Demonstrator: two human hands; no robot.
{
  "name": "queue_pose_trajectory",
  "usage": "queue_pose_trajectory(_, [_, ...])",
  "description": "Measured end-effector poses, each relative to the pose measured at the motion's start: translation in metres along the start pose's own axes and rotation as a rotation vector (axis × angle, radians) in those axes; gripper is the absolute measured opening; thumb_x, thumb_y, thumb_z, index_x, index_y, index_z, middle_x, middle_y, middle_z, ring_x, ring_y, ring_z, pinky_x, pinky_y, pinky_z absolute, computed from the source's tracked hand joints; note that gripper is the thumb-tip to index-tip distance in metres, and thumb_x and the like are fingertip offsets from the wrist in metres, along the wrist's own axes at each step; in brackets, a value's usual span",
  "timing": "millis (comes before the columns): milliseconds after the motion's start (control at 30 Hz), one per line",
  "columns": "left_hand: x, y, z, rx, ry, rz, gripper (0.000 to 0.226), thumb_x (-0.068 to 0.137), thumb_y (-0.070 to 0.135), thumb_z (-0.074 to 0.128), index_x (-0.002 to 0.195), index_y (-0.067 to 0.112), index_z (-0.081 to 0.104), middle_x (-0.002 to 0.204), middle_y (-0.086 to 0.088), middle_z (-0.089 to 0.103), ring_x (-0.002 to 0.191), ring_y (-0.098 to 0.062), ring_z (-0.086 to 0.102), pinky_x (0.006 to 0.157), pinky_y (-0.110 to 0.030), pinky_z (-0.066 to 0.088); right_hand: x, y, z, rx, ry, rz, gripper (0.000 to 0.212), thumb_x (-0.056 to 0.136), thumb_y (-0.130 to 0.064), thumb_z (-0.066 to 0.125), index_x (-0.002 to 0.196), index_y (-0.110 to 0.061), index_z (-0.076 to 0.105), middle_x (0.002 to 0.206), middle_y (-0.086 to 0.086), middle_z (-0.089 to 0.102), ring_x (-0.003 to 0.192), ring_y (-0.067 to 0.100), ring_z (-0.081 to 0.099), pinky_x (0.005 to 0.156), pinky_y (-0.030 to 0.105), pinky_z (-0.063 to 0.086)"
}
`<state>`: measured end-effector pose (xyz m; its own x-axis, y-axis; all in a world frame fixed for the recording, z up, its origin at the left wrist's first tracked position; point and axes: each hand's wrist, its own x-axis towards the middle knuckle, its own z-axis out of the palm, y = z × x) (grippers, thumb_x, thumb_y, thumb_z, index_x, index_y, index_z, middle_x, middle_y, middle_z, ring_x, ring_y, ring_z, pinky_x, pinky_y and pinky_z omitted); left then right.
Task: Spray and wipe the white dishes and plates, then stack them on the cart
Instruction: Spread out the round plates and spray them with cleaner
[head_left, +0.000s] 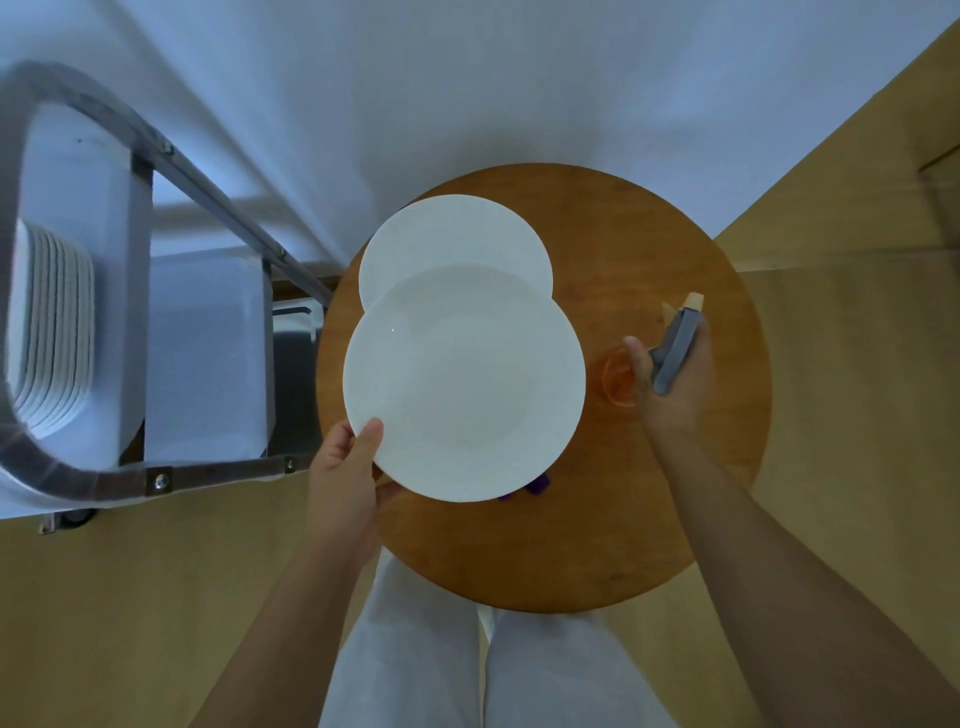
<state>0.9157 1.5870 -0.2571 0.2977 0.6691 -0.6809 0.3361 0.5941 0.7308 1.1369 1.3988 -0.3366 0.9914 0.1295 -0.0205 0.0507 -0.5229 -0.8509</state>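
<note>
White plate (464, 384) pinched by left hand (345, 470); right hand (670, 382) grips spray bottle (675, 348).

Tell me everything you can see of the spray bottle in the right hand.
The spray bottle with a grey trigger head and cream nozzle tip is gripped in the right hand, fingers curled round it. Its orange translucent body shows beside the thumb, mostly hidden. It is held over the round wooden table, right of the held white plate, apart from it.
</note>
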Motion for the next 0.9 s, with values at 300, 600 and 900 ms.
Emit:
queue_pose_trajectory(300, [0.004, 0.006, -0.024, -0.129, -0.048, -0.025, 0.026, 0.094, 0.009, 0.052, 0.119, 0.013, 0.057, 0.110, -0.001, 0.067, 0.096, -0.019, 0.065, 0.059, -0.023, 0.057, -0.049, -0.009, 0.033, -0.114, 0.164, 0.622, 0.081, 0.072, -0.015, 0.076, 0.139, -0.003, 0.032, 0.137, 0.017, 0.039, 0.126, 0.030, 0.040, 0.097, 0.033, 0.037])
queue_pose_trajectory(600, [0.013, 0.011, -0.062, -0.240, -0.175, -0.002, 0.029, 0.091, -0.004, 0.046, 0.107, 0.013, 0.064, 0.100, 0.001, 0.074, 0.085, -0.011, 0.071, 0.064, -0.022, 0.056, -0.115, -0.011, 0.094, -0.684, -0.659, -0.141, 0.098, 0.072, -0.061, 0.065, 0.148, -0.023, 0.017, 0.154, 0.009, 0.017, 0.142, 0.029, 0.009, 0.114, 0.049, 0.012])
queue_pose_trajectory(900, [0.026, 0.025, -0.097, -0.334, -0.269, -0.036, 0.042, 0.087, -0.008, 0.043, 0.119, 0.015, 0.058, 0.113, -0.002, 0.070, 0.100, -0.017, 0.068, 0.075, -0.026, 0.058, -0.099, -0.013, 0.119, -0.830, -0.698, -0.136, 0.060, 0.089, -0.031, 0.058, 0.142, -0.023, 0.031, 0.151, 0.011, 0.019, 0.133, 0.036, 0.016, 0.101, 0.046, 0.036])
